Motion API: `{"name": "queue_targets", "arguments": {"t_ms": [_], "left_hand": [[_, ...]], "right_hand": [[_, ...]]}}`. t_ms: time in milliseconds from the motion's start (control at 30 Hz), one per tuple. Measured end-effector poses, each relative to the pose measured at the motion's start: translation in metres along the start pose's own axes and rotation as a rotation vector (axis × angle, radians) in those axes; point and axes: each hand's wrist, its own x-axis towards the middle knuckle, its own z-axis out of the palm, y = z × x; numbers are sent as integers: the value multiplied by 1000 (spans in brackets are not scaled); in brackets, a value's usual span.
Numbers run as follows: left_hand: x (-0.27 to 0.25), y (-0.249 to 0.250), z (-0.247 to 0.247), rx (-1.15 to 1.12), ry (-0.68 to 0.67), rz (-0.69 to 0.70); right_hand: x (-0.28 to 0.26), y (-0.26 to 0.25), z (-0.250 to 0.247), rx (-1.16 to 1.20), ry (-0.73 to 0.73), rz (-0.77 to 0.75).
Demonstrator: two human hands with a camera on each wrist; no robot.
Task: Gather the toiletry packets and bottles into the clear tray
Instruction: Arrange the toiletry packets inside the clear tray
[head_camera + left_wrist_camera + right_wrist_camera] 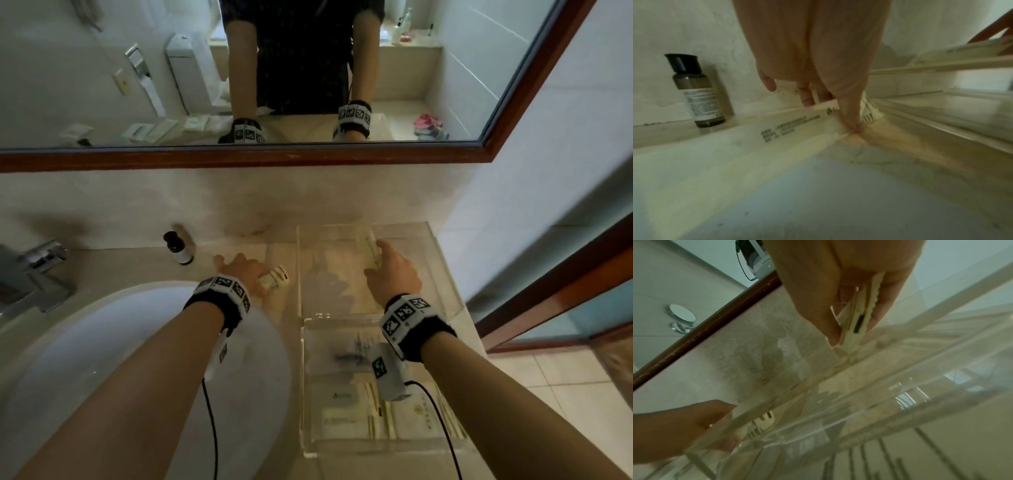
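Note:
My left hand (255, 274) pinches a stack of flat cream packets (274, 278) on the counter, just left of the clear tray (363, 225). In the left wrist view the thumb and fingers (807, 100) clamp those packets (797, 123), whose lower edge touches the counter. My right hand (390, 270) holds more cream packets (371, 251) upright inside the tray's far part. In the right wrist view that hand (852, 332) grips these serrated-edged packets (859, 318), ends pointing down at the tray floor. A small dark bottle (178, 248) with a black cap stands by the back wall, left of my left hand.
The near clear compartment (308, 377) holds several flat packets (346, 407). A white sink basin (137, 359) and chrome faucet (37, 270) take up the left. A wood-framed mirror (239, 159) hangs above the backsplash. The counter ends just right of the tray.

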Motion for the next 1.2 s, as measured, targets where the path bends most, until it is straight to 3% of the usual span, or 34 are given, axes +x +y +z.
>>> {"name": "queue_targets", "arguments": {"t_ms": [233,400,667,800,967,1100,1200], "left_hand": [[-48,-2,3,-115,323,47],[-70,-8,-7,-334,367,116],[-97,25,-24,-420,557,172],[-103,48,-27,-415,661,308],[-111,82,-21,-337,698,532],[-122,111,-12,-158,785,641],[-128,129,-3,-89,763,660]], "right_hand": [[-22,12,-3,30,-3,-116],[-40,31,-15,189,-71,-236],[-62,52,-35,56,-111,-381],[-68,60,-24,-143,-130,-515],[-79,60,-5,-328,-88,-706],[-79,59,6,-396,-68,-725],[-76,60,6,-348,-161,-599]]}}
